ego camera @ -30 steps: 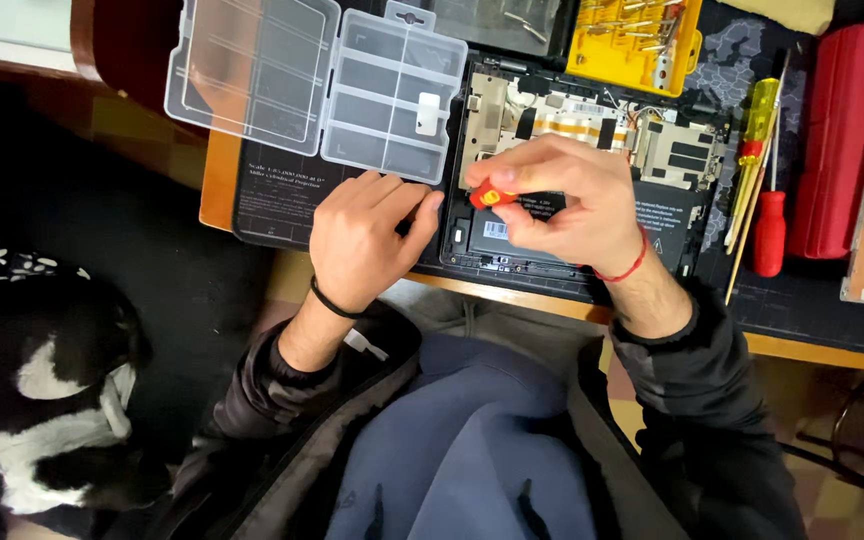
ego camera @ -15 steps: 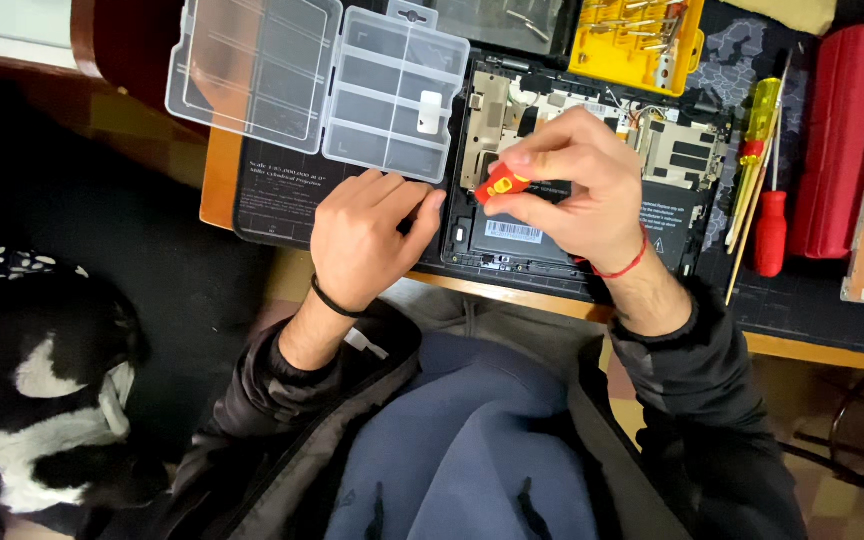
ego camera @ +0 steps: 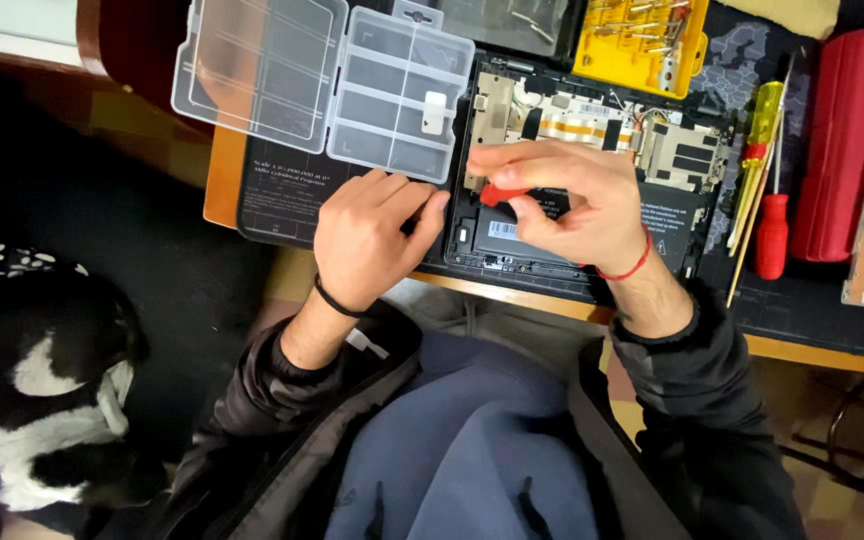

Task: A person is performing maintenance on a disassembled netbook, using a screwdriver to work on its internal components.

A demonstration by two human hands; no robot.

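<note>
An opened laptop [ego camera: 687, 215] lies bottom-up on a black mat [ego camera: 282, 195], its boards and battery exposed. My right hand [ego camera: 577, 200] hovers over its middle, fingers closed on a small red-handled screwdriver [ego camera: 500, 193]. My left hand [ego camera: 367, 235] rests flat on the laptop's left edge and the mat, holding nothing. A clear plastic compartment box [ego camera: 327, 85] lies open just beyond my left hand.
A yellow bit holder [ego camera: 642, 35] sits behind the laptop. Yellow and red screwdrivers [ego camera: 762, 170] and a red case [ego camera: 842, 140] lie to the right. A black-and-white animal [ego camera: 42, 400] lies on the floor at lower left. The wooden desk edge [ego camera: 802, 350] runs near my lap.
My right hand has shifted up and to the left over the laptop with the screwdriver. My left hand has stayed put.
</note>
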